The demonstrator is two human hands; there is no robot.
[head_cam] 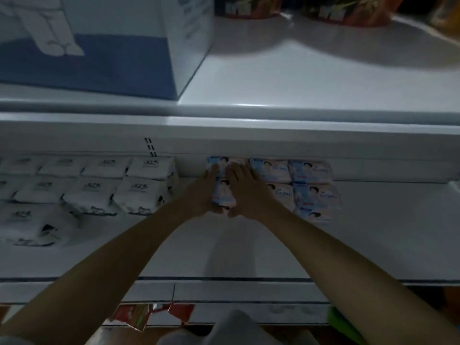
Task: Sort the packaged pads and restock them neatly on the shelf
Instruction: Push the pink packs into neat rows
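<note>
- One head-worn camera gave the only view, so no second view shared any of the scene.
- It looked forward and steeply down onto the white shelf (323,235), whose front edge ran across the lower frame.
- It sat close: both forearms rose from the bottom corners, and the left hand (202,192) and right hand (249,192) met near the centre.
- The wide lens bowed the upper shelf (286,78) above.
- The picture was dim and soft, so the print on packs was perhaps unreadable.
</note>
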